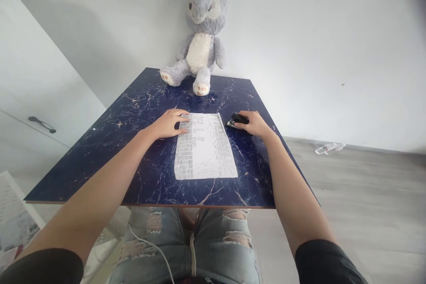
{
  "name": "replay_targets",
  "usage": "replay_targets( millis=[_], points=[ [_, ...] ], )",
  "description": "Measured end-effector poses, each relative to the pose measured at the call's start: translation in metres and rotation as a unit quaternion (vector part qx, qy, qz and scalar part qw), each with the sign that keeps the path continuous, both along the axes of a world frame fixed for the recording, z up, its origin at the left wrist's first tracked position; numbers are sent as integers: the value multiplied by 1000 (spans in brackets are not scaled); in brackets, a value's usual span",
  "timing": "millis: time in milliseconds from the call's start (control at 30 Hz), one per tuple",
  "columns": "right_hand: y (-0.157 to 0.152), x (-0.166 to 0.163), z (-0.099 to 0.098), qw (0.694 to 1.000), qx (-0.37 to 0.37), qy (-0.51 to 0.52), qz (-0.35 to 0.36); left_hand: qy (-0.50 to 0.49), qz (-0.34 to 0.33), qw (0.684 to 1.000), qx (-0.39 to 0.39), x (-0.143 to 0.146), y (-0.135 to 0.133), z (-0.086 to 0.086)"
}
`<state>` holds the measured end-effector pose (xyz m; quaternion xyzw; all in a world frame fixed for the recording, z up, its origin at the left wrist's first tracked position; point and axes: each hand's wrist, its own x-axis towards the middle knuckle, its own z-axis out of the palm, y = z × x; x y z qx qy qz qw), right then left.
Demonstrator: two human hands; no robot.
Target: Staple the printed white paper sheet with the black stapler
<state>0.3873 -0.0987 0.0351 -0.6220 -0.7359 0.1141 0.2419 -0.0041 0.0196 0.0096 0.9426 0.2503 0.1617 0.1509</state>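
A sheet of paper (206, 155) covered in printed or written lines lies flat on the dark blue marbled table (133, 111). My left hand (171, 123) rests on its upper left edge, fingers apart and lying on the paper. Just past the sheet's upper right corner, my right hand (254, 123) is closed around a small black stapler (240, 118). The stapler's front end points left toward the paper, close to its right edge. Part of the stapler is hidden by my fingers.
A grey plush rabbit (201, 49) sits at the table's far edge against the wall. To the left stands a white cabinet with a dark handle (41, 123). A clear plastic item (329, 147) lies on the floor at right. A white cable (151, 244) crosses my lap.
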Motion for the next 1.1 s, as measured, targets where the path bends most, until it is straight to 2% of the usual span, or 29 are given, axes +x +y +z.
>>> replay_targets(
  millis=[100, 200, 433, 700, 900, 1033, 1100],
  points=[
    [-2, 0, 3, 997, -23, 14, 67, -5, -44, 999, -11, 18, -17, -2],
    [-5, -2, 8, 990, -52, 31, 128, 48, -92, 994, -34, 34, -32, -7],
    [-13, -13, 22, 959, -148, 64, 234, 91, -55, 993, -52, 31, -29, -9],
    [-22, -56, 36, 936, -139, 26, 323, 87, -94, 990, -58, 43, -46, -9],
    [-24, -84, 31, 933, -96, -3, 348, 93, -105, 988, -64, 47, -52, -9],
    [-27, -89, 32, 930, -116, -26, 347, 78, -111, 988, -73, 43, -49, -9],
    [-27, -89, 32, 930, -130, -3, 344, 69, -118, 988, -76, 42, -49, -9]
  ],
)
